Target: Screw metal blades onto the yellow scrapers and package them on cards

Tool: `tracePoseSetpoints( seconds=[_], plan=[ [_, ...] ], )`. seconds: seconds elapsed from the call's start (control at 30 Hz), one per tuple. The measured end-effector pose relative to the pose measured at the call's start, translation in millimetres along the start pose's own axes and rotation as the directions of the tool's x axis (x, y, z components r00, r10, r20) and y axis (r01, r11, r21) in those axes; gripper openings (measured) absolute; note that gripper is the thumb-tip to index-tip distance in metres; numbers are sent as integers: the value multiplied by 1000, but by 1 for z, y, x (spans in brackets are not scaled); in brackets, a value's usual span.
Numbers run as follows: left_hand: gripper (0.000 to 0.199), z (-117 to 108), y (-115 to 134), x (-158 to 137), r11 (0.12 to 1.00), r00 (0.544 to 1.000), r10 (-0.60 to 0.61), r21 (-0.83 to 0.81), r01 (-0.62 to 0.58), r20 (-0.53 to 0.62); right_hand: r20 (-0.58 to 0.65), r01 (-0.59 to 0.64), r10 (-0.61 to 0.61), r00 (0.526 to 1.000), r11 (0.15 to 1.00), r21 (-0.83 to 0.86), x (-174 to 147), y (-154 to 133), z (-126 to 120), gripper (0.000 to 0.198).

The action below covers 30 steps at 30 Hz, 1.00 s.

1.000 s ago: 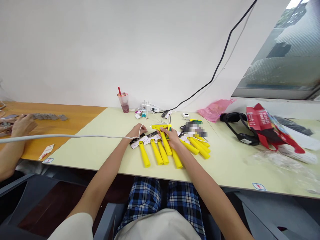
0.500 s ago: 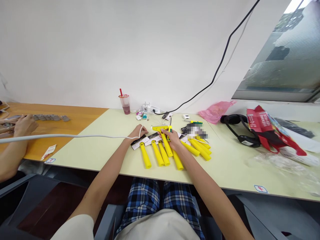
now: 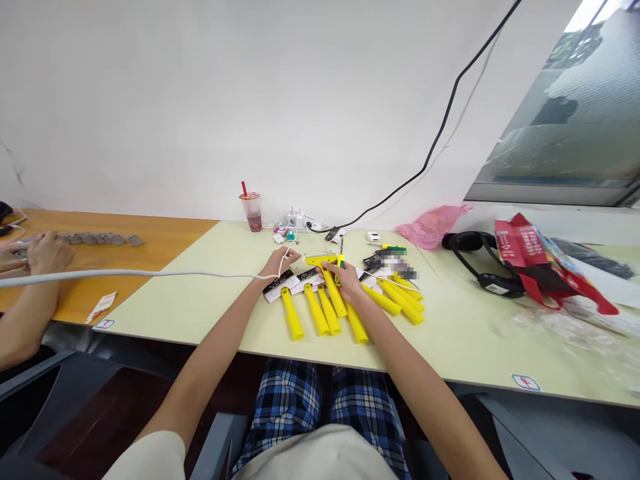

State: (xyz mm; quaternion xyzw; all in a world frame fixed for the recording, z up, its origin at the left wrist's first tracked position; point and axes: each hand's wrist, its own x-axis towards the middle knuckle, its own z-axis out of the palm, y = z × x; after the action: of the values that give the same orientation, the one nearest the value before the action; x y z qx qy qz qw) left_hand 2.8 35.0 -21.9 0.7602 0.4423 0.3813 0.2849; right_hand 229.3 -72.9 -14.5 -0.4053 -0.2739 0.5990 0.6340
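Note:
In the head view, my right hand (image 3: pixel 347 279) is closed around a screwdriver (image 3: pixel 341 261) with a yellow-green handle, its shaft pointing up. The same fingers press on the handle of a yellow scraper (image 3: pixel 334 293), whose wide head faces the wall. My left hand (image 3: pixel 276 265) is left of that head, fingertips pinched together; anything between them is too small to see. A white cable (image 3: pixel 240 274) crosses over it. Below my hands lie several yellow scraper handles (image 3: pixel 293 315) with black-and-white blade sleeves (image 3: pixel 280 285).
Further scrapers (image 3: pixel 400 300) and a second screwdriver (image 3: pixel 394 247) lie to the right. A drink cup (image 3: pixel 253 217), plugs (image 3: pixel 295 219), pink bag (image 3: pixel 434 225), headphones (image 3: pixel 493 280) and red bag (image 3: pixel 545 257) stand around. At left, another person's hands (image 3: pixel 47 253) work on the orange table.
The view has shifted very slightly. My left fingertips have moved a little to the right, toward the scraper head; my right hand stays on the scraper and screwdriver.

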Motion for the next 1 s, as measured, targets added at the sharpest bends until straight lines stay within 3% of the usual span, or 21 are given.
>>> tracePoseSetpoints(
  seconds=[0.17, 0.3, 0.63, 1.0],
  plan=[
    [57, 15, 27, -6, 971, 993, 66, -237, -42, 96, 1, 0, 0, 1000, 1000, -18, -4, -1, 3, 44],
    [53, 25, 37, -13, 962, 983, 93, -267, -47, 160, 4, 1, -1, 1000, 1000, -21, -3, -1, 3, 40],
    [58, 23, 43, -17, 936, 989, 70, -352, -21, 128, 17, 4, -4, 1000, 1000, -6, 2, 3, -2, 40],
    [54, 22, 34, -12, 921, 995, -41, -383, 72, 88, 39, -18, 18, 999, 1000, 10, 12, 9, -10, 43]
  ],
)
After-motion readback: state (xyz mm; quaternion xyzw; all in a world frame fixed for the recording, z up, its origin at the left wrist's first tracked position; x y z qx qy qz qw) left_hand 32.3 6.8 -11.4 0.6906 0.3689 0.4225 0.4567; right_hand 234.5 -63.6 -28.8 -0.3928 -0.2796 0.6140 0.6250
